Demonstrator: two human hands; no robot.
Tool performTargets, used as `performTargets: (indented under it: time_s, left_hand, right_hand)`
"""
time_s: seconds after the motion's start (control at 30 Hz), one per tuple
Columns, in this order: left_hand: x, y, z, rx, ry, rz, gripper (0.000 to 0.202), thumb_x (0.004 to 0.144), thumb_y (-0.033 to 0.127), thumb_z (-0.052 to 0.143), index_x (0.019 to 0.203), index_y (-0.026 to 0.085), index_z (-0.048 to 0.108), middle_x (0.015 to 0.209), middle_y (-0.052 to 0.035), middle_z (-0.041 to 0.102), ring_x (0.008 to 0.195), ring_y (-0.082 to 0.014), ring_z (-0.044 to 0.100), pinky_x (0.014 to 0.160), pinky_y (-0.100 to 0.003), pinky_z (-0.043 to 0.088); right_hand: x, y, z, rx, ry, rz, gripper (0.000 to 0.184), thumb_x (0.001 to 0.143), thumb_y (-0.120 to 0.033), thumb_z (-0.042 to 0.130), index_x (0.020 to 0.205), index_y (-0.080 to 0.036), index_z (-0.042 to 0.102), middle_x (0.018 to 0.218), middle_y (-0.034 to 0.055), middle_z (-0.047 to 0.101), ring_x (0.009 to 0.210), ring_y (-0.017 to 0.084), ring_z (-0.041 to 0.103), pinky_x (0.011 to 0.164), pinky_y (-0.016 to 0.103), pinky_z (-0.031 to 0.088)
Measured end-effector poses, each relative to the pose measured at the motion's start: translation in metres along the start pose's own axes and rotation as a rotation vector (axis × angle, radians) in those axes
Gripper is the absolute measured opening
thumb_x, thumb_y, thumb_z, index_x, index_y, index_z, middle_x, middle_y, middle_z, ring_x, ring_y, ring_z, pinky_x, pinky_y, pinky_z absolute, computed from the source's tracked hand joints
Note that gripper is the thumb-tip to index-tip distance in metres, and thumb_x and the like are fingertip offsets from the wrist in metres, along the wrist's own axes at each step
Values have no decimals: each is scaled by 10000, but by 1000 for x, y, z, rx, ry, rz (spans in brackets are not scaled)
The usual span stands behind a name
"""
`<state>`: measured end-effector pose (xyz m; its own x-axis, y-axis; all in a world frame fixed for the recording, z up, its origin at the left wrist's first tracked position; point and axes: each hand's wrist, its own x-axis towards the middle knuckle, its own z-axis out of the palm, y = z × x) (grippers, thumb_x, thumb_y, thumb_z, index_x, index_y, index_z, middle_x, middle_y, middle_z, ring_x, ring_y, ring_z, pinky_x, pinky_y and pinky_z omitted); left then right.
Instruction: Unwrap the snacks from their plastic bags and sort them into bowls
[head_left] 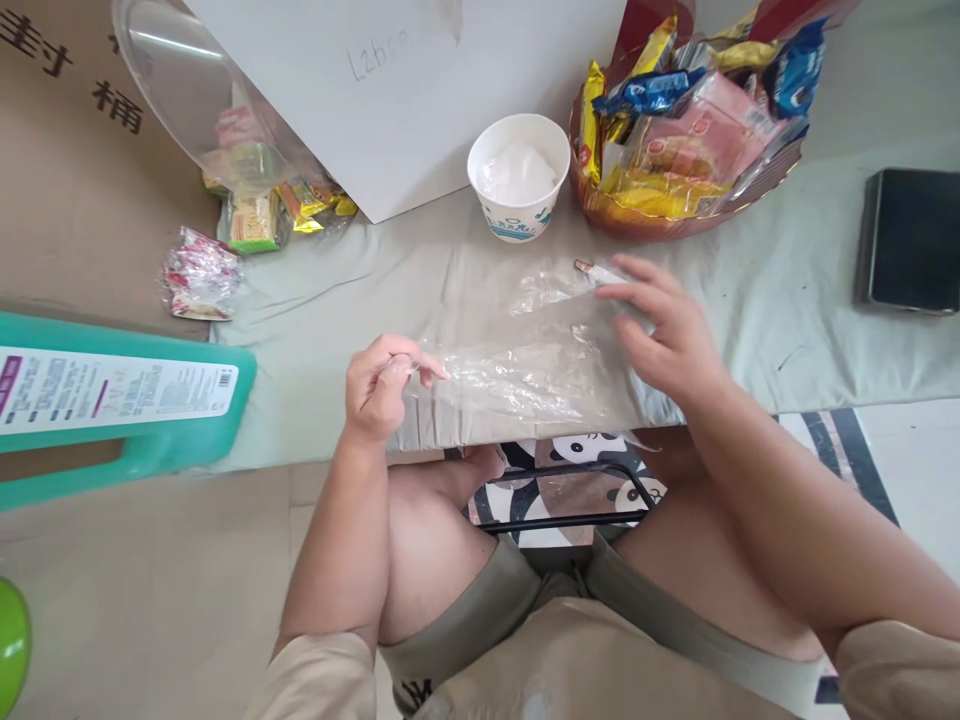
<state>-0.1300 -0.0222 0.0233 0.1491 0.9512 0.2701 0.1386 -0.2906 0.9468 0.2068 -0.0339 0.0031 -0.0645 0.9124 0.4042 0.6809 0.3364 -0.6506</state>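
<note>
A clear plastic bag [517, 380] lies crinkled over the pale cloth, in front of the paper cup. My left hand [382, 385] pinches the bag's left edge between thumb and fingers. Above the bag's right side is my right hand [667, 325], its fingers spread and the thumb apart. Close to those fingertips lies a small, narrow white piece with a brown end [589, 268]; its kind is too small to make out. The white paper cup [517, 215], printed in blue-green, stands upright with something white and crumpled inside.
A reddish basket [675, 222] of wrapped snacks stands at back right, with a black phone-like object [911, 240] farther right. On the left are a teal jug [244, 395], several wrapped snacks [202, 275] and a cardboard box [67, 200]. A white box [420, 90] stands behind.
</note>
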Motion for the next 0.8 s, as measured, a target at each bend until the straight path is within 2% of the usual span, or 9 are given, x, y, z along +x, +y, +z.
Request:
performTargets:
  time_s: [0.1,0.2,0.3,0.37,0.43,0.5,0.57,0.67,0.8]
  left_hand:
    - [2,7,5,-63,92,-122,376,883,560,695,728,230,604,593,-28,744,411,-145,585,377,-262,354]
    - [7,11,9,-85,220,-247,385,848,574,693,730,234,554,559,-10,717,383,-132,567,361,-244,328]
    - [11,9,11,-72,347,-287,373,847,569,664,745,245,511,502,34,654,364,-124,561,346,-233,285]
    - [13,7,12,-56,378,-284,353,874,555,641,763,250,501,484,47,624,376,-128,580,346,-232,284]
    - [12,5,12,-44,377,-271,319,902,523,624,778,250,515,496,41,634,390,-130,593,356,-234,298]
    - [11,4,13,-52,370,-235,285,905,490,625,784,247,538,504,39,646,394,-130,597,363,-234,302]
    - [10,4,13,-47,364,-196,286,899,492,636,786,245,546,512,41,649,396,-128,598,372,-234,301]
    - [8,4,14,19,366,-147,349,894,553,630,776,242,526,526,37,640,420,-127,612,381,-236,282]
    - [4,5,15,58,372,-34,355,888,558,613,763,242,511,524,30,633,417,-130,594,373,-238,231]
  right_hand:
    - [-2,-3,-15,19,120,12,333,810,-76,572,1004,-286,743,1189,78,754,1152,303,731,1022,524,596]
    - [-10,-4,-36,175,-114,-61,259,843,-140,601,1000,-293,740,1008,40,788,966,261,772,892,446,642]
    - [-19,-3,-52,376,-413,-72,328,953,-388,642,1264,-317,718,1234,66,789,1123,284,766,950,440,645]
    - [-23,-7,-56,475,-502,-76,498,970,-584,630,1396,-328,659,1340,84,754,1217,298,736,1001,453,631]
    - [-26,-14,-53,514,-502,-82,545,947,-648,650,1389,-329,659,1312,85,759,1205,292,736,999,448,629]
    - [-30,-25,-44,474,-414,-48,347,955,-526,705,1233,-321,729,1185,65,785,1120,264,757,948,421,638]
    - [-34,-37,-33,372,-224,17,107,964,-357,718,1039,-305,772,1058,47,790,1027,240,768,881,400,641]
    - [-38,-46,-20,230,68,77,99,964,-257,706,942,-311,787,989,41,781,935,230,767,838,422,639]
    - [-36,-46,-18,188,323,103,116,974,-267,704,963,-342,791,1019,40,762,1000,267,751,959,522,610]
